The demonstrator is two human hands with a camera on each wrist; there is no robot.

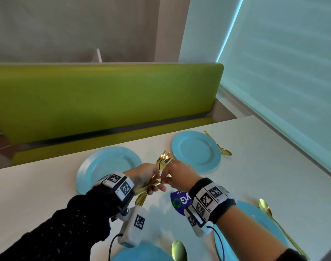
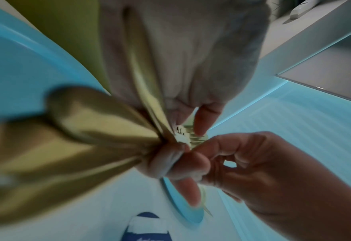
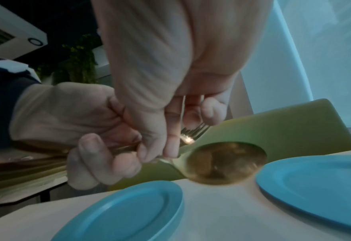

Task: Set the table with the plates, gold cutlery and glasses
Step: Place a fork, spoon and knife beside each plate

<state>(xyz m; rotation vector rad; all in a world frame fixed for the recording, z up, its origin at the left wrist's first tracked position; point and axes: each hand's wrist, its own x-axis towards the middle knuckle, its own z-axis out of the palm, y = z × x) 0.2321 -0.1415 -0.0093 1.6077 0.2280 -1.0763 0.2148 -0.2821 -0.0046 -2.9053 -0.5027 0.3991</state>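
At a white table [image 1: 255, 166] beside a green bench [image 1: 104, 95], a person is sorting gold cutlery over four light-blue plates. Farthest left, the far-left plate [image 1: 97, 166] is lying partly under the left hand [image 1: 144, 178], whose dark knitted sleeve [image 1: 66, 228] is reaching in from the lower left. That hand's fingers are curling tightly round a bundle of gold cutlery [image 1: 162, 162], fork tines pointing up and away, handles sticking out below the wrist. Just to the right, the right hand [image 1: 179, 176] is meeting it, thumb and forefinger pinching one piece in the bundle; in the right-wrist view a gold spoon [image 3: 226, 163] bowl is showing just below those fingers. A blue round label [image 1: 179, 201] is lying on the table beneath the right wrist. Nearer the person, a second plate [image 1: 142, 253] is sitting at the bottom edge with a near spoon [image 1: 178, 250] beside it. Farther right, the far-right plate [image 1: 196, 151] is lying with a far spoon [image 1: 218, 144] just beside its right rim, and the near-right plate [image 1: 255, 230] is sitting by a long spoon [image 1: 274, 221] along its right side.
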